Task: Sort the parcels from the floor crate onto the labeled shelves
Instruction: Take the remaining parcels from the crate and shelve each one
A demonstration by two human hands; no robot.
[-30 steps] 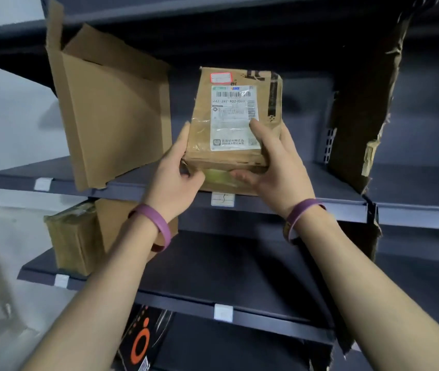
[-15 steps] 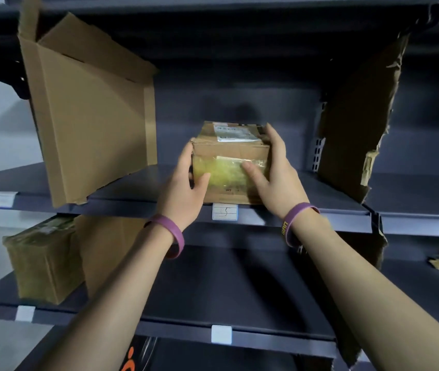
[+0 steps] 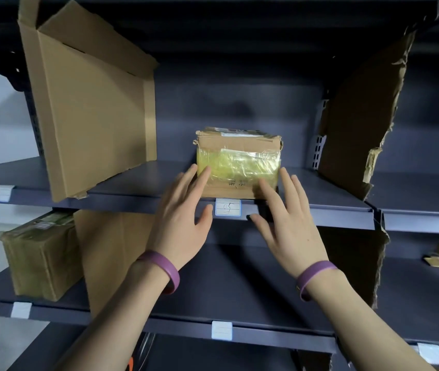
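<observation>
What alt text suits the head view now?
A taped cardboard parcel sits on a dark shelf above a handwritten label, with the left hand and right hand open in front of it. A cardboard divider stands to its left.

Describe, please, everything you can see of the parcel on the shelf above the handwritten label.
The parcel is a brown cardboard box, front wrapped in yellowish clear tape, dark handwriting low on it, top edge torn. It sits flat at the front of the shelf, just above the label. Fingers straight, the left hand and right hand meet its lower front corners.
</observation>
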